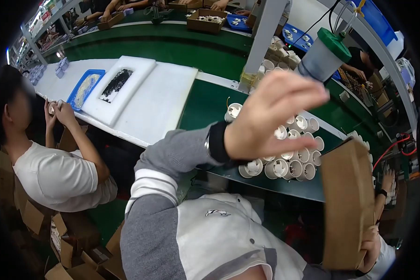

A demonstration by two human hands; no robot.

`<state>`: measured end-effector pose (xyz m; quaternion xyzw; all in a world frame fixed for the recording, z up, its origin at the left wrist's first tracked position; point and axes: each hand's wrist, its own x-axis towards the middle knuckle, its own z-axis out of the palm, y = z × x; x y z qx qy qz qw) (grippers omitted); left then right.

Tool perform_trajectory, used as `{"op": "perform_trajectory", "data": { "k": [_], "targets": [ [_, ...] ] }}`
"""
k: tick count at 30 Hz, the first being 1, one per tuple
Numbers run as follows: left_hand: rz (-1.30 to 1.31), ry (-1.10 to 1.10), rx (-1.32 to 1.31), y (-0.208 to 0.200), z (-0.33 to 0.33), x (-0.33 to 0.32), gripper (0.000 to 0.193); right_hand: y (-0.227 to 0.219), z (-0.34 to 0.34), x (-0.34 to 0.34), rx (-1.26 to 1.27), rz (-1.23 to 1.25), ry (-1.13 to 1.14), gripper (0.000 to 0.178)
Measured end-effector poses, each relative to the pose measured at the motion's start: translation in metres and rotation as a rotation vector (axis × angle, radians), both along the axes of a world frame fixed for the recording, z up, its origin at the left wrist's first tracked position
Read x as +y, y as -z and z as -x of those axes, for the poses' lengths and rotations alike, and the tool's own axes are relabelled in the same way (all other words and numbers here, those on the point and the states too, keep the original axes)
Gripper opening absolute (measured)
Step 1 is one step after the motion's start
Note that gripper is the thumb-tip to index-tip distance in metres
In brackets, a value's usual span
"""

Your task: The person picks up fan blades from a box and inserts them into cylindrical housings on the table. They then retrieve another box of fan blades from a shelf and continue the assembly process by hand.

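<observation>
My left hand [270, 116] is raised over the green bench, a dark band at its wrist. Its thumb stands apart from the fingers, which are blurred, and it holds nothing. Beneath it, several white cups with small white fan-like parts inside [280, 168] stand close together; the hand hides some of them. At the right, my right hand [370, 245] grips a brown cardboard box [347, 200] by its lower end. The box is tilted on edge beside the cups, and its inside cannot be seen.
A green-lidded canister [323, 56] hangs above the bench by a metal post [263, 42]. Left are a white foam slab [126, 88] and a blue tray [86, 88]. A co-worker [56, 168] sits there holding a small part. Another person's hand [388, 181] is far right.
</observation>
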<state>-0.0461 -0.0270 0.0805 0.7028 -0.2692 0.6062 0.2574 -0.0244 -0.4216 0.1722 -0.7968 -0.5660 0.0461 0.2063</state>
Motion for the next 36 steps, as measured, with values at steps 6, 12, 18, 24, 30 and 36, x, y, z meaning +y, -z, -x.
{"op": "perform_trajectory", "data": {
  "k": [6, 12, 18, 24, 30, 36],
  "targets": [
    [-0.319, 0.190, 0.260, -0.014, 0.154, -0.021, 0.038, -0.001, 0.009, 0.109, -0.044, 0.161, -0.893, 0.020],
    [-0.531, -0.227, 0.412, -0.009, 0.235, 0.018, 0.029, 0.008, 0.025, 0.210, -0.387, -0.014, -0.978, 0.023],
    [-0.405, -0.656, 0.580, -0.006, 0.167, 0.088, 0.013, 0.033, -0.005, 0.253, -0.687, -0.400, -0.568, 0.028],
    [-0.553, -0.748, 0.699, 0.005, 0.022, 0.225, 0.011, 0.069, -0.056, 0.254, -0.793, -0.270, -0.163, 0.036],
    [-0.504, -0.993, 0.982, 0.016, -0.113, 0.319, 0.006, 0.092, -0.111, 0.260, -1.003, -0.179, -0.046, 0.035],
    [-0.179, -0.856, 0.959, 0.049, -0.251, 0.401, 0.019, 0.099, -0.119, 0.262, -1.063, -0.112, 0.123, 0.021]
  ]
}}
